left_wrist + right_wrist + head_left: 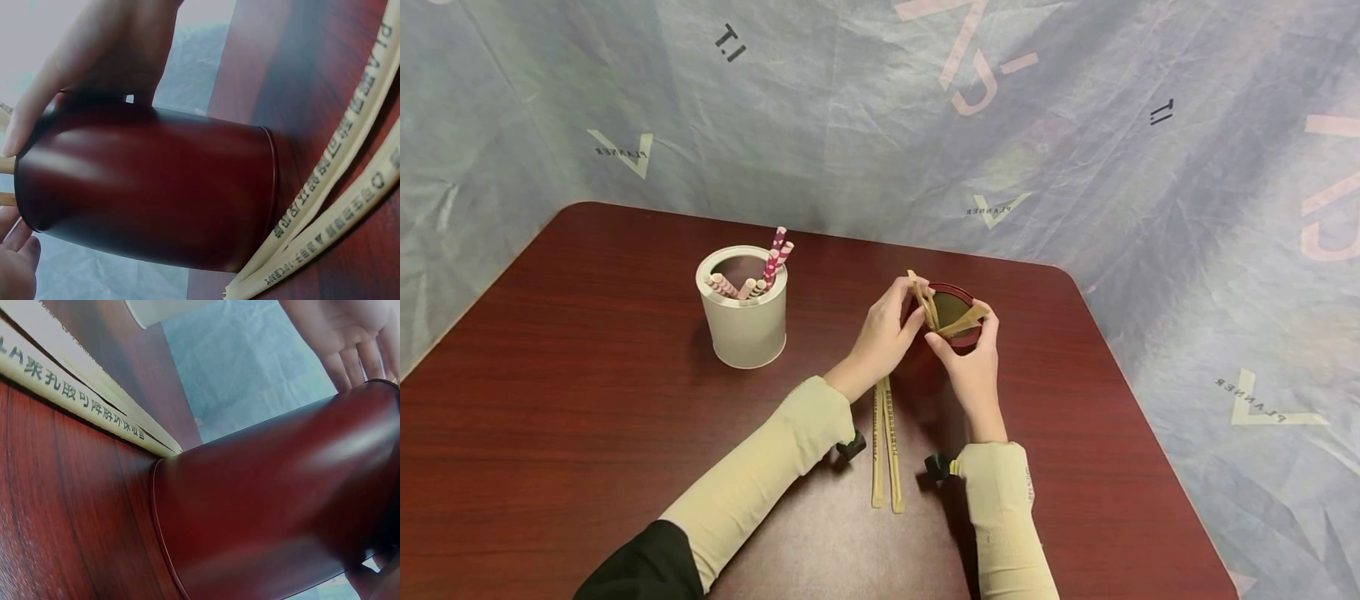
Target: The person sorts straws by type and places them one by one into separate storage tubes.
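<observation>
A dark red can (951,340) stands upright near the table's right side, with paper-wrapped straws (927,307) sticking out of its mouth. My left hand (880,333) is at the can's left rim and pinches straws between thumb and fingers. Across the mouth, my right hand (973,371) curls over the right rim, with a bent wrapped straw (962,323) between its thumb and fingers. The left wrist view shows the can's smooth side (150,187) and straw ends over its rim. Two more wrapped straws (883,450) lie on the table in front of the can.
To the left stands a white can (745,333) with several patterned paper straws (772,265) leaning in it. The reddish-brown table (550,417) ends at a hanging grey printed cloth (850,125) behind and on the right.
</observation>
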### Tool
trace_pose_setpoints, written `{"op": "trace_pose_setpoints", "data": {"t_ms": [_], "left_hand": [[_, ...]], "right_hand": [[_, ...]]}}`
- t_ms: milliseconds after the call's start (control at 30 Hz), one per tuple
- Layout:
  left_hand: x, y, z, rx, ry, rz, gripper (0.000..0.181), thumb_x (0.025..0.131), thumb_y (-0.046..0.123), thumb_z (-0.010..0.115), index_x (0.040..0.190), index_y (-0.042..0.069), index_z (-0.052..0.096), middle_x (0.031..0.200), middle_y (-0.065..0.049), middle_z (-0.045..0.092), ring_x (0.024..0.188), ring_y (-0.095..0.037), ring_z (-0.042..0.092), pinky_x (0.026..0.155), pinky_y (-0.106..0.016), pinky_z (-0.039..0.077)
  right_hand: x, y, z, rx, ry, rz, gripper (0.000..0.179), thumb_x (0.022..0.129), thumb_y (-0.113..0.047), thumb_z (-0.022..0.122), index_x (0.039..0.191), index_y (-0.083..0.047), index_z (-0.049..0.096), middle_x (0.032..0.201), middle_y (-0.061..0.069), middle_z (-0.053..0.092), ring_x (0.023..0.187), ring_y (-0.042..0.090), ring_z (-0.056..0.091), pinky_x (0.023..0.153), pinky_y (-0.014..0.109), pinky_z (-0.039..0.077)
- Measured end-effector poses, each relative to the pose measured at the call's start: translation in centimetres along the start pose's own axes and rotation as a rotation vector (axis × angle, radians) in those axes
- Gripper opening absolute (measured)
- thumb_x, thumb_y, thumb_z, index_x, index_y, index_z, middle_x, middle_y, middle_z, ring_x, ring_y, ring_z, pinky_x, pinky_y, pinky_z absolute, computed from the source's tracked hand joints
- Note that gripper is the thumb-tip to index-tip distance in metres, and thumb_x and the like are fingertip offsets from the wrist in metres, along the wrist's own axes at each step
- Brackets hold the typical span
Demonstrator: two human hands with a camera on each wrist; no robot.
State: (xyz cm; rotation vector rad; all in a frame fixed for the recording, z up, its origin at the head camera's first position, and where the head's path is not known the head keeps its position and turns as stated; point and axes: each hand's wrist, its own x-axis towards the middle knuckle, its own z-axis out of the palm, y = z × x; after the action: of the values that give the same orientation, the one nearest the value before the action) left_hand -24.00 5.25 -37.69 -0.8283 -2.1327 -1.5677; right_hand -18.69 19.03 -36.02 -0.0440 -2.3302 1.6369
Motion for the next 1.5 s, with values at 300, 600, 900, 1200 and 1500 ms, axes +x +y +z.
{"op": "trace_pose_setpoints", "data": {"t_ms": [300,600,900,1200,1500], "left_hand": [[-0.8,0.9,-0.8,-0.077,0.046,-0.011,0.04,0.097,0.01,0.056,0.132,0.0,0.04,0.127,-0.014,0.058,0.12,-0.025,0.057,0.105,-0.037,0.044],[-1.9,1.9,-1.7,-0.133,0.087,-0.089,0.042,0.094,0.007,0.06,0.132,0.001,0.043,0.125,-0.016,0.058,0.118,-0.026,0.058,0.1,-0.033,0.049],[-2.7,1.3,-2.3,-0.103,0.207,-0.163,0.032,0.086,0.003,0.068,0.114,0.001,0.053,0.097,-0.015,0.065,0.089,-0.025,0.067,0.078,-0.032,0.057],[-3.4,0.2,-2.6,0.004,0.078,-0.348,0.021,0.086,0.007,0.069,0.104,0.006,0.058,0.087,-0.009,0.067,0.077,-0.02,0.064,0.07,-0.025,0.052],[-3.6,-0.8,-2.9,0.17,-0.177,-0.554,0.023,0.085,0.018,0.071,0.103,0.01,0.058,0.093,-0.005,0.071,0.085,-0.021,0.066,0.075,-0.034,0.05]], "right_hand": [[0.3,0.2,0.0,0.003,-0.006,-0.005,0.079,0.084,-0.013,0.07,0.147,-0.005,0.024,0.145,0.019,0.038,0.131,0.029,0.041,0.11,0.049,0.035],[1.4,3.9,0.1,0.018,0.018,-0.022,0.081,0.081,-0.026,0.076,0.146,-0.019,0.028,0.141,0.007,0.044,0.128,0.023,0.044,0.108,0.045,0.036],[1.4,3.7,0.0,0.012,0.021,-0.01,0.081,0.081,-0.022,0.076,0.146,-0.019,0.028,0.144,0.011,0.042,0.127,0.02,0.044,0.109,0.046,0.035],[0.0,0.2,0.0,0.013,0.007,0.018,0.078,0.084,-0.012,0.071,0.147,-0.006,0.025,0.144,0.02,0.041,0.128,0.028,0.043,0.109,0.046,0.034],[-0.1,-0.1,0.1,0.01,0.006,0.024,0.078,0.084,-0.014,0.072,0.147,-0.007,0.025,0.144,0.021,0.04,0.129,0.028,0.042,0.11,0.047,0.033]]}}
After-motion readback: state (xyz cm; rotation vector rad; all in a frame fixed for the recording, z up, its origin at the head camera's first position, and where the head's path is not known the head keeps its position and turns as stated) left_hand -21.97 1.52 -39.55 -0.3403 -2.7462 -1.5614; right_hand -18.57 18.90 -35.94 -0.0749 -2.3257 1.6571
